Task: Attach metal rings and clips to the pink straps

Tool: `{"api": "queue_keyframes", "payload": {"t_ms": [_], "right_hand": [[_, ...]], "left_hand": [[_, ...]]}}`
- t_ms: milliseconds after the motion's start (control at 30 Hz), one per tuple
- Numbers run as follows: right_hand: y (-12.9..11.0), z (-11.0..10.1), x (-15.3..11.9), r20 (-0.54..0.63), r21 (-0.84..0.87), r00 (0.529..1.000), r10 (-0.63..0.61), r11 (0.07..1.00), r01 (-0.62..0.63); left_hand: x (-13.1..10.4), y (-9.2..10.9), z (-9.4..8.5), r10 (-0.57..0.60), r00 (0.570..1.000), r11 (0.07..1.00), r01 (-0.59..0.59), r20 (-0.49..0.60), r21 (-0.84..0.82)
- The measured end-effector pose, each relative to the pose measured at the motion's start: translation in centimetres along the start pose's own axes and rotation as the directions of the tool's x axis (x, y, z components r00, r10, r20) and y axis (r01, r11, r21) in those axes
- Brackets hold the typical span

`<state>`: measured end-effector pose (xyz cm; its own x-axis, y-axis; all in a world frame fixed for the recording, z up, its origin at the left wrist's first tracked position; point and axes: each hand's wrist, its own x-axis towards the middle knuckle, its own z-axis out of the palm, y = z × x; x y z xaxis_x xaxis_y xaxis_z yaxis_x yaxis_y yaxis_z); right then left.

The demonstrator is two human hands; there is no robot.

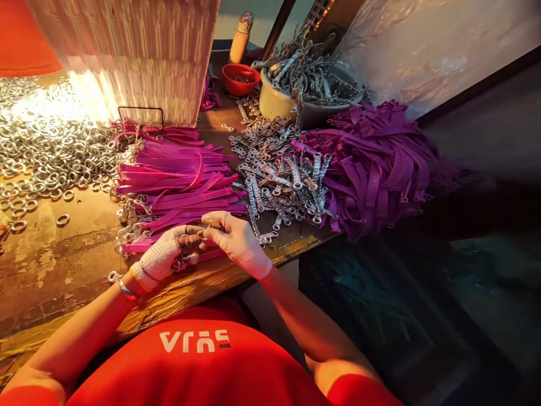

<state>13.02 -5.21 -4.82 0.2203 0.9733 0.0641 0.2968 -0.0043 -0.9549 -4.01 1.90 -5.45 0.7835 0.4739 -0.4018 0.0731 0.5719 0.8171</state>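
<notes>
My left hand, in a white knit glove with darkened fingertips, is closed around several metal rings near the table's front edge. Fingertips pinched, my right hand in a white glove meets the left one; whatever it grips is too small to make out. Just beyond both hands lies a row of magenta straps with metal pieces at their left ends. Right of the straps is a heap of silver chain-like metal strips. A larger pile of purple straps rests at the right.
Many loose metal rings cover the left of the wooden table. A ribbed translucent panel stands behind the straps. Farther back are a red bowl, a bottle and a pale tub heaped with metal strips.
</notes>
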Motion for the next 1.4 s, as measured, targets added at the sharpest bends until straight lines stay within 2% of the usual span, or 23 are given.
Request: {"api": "queue_keyframes", "payload": {"t_ms": [67,133,233,300,367,433,533,633,700,767,867,933,1000,1033,1067,1100,1167,1200,1267,1333,1400], "right_hand": [[0.5,0.7,-0.2,-0.02,0.028,0.999,0.032,0.999,-0.032],[1.0,1.3,-0.5,-0.026,-0.006,0.999,0.026,1.0,-0.026],[1.1,1.3,-0.8,-0.006,-0.182,0.998,-0.056,0.982,0.054],[0.6,0.9,-0.9,0.077,-0.314,0.99,-0.118,0.94,0.136],[-0.3,0.4,-0.7,0.195,-0.427,0.972,-0.135,0.88,0.208],[-1.2,0.2,-0.4,0.288,-0.56,0.955,-0.077,0.795,0.233],[-1.9,0.2,-0.3,0.333,-0.746,0.942,0.034,0.621,0.241],[-1.6,0.7,-1.4,0.362,-0.792,0.93,-0.059,0.506,0.34],[-0.9,0.8,-2.6,0.332,-0.767,0.933,-0.143,0.535,0.355],[-0.2,0.5,-3.4,0.246,-0.691,0.959,-0.144,0.667,0.277],[1.1,-1.1,-3.1,0.031,-0.497,0.996,-0.08,0.864,0.085],[2.0,-2.6,-1.7,-0.145,-0.418,0.989,-0.039,0.908,-0.025],[2.8,-4.1,0.1,-0.27,-0.401,0.963,-0.019,0.911,-0.094],[3.2,-4.7,0.9,-0.295,-0.406,0.955,-0.033,0.909,-0.094],[3.4,-5.1,1.7,-0.305,-0.414,0.95,-0.062,0.907,-0.074],[3.7,-5.4,2.3,-0.305,-0.423,0.947,-0.099,0.905,-0.042],[4.0,-5.5,3.0,-0.308,-0.435,0.938,-0.161,0.9,0.012],[4.2,-5.5,3.1,-0.315,-0.44,0.934,-0.17,0.898,0.015],[4.5,-5.3,3.0,-0.319,-0.445,0.937,-0.141,0.896,-0.017],[4.7,-5.1,2.6,-0.319,-0.44,0.943,-0.096,0.896,-0.058],[4.8,-5.1,2.0,-0.315,-0.423,0.945,-0.084,0.904,-0.061]], "left_hand": [[-0.4,-0.1,-0.1,0.019,0.996,0.999,-0.015,-0.088,0.052],[-0.7,-0.2,-0.1,0.021,0.991,0.991,-0.003,-0.131,0.136],[-1.2,0.0,0.0,0.035,0.987,0.978,-0.001,-0.16,0.209],[-1.3,0.0,-0.1,0.05,0.986,0.968,-0.008,-0.161,0.249],[-1.3,-0.2,-0.3,0.076,0.986,0.956,-0.03,-0.147,0.293],[-1.0,-0.8,-0.5,0.085,0.986,0.955,-0.041,-0.14,0.294],[-0.6,-1.7,-0.6,0.034,0.989,0.984,-0.008,-0.141,0.176],[-0.4,-2.3,-0.3,-0.025,0.994,1.0,0.025,-0.104,-0.004],[-0.3,-2.3,-0.1,-0.043,0.997,0.996,0.036,-0.071,-0.086],[0.0,-1.8,0.0,-0.079,0.997,0.987,0.077,-0.013,-0.139],[1.2,-0.2,-0.1,-0.133,0.989,0.972,0.142,0.061,-0.185],[2.7,1.4,-0.3,-0.088,0.996,0.99,0.09,0.015,-0.11],[4.7,3.1,-0.3,0.072,0.993,0.987,-0.057,-0.093,0.149],[5.8,3.8,-0.1,0.192,0.972,0.93,-0.136,-0.136,0.341],[6.9,4.4,0.3,0.319,0.937,0.818,-0.194,-0.146,0.541],[8.1,4.9,0.8,0.423,0.898,0.66,-0.218,-0.116,0.719],[10.1,5.2,1.9,0.518,0.855,0.339,-0.193,-0.011,0.921],[10.9,5.1,2.5,0.518,0.855,0.228,-0.167,0.026,0.959],[12.1,4.7,3.2,0.49,0.871,0.124,-0.116,0.041,0.986],[12.6,4.1,3.4,0.476,0.879,0.099,-0.078,0.021,0.992],[12.6,3.9,3.0,0.497,0.867,0.097,-0.093,0.032,0.991]]}}
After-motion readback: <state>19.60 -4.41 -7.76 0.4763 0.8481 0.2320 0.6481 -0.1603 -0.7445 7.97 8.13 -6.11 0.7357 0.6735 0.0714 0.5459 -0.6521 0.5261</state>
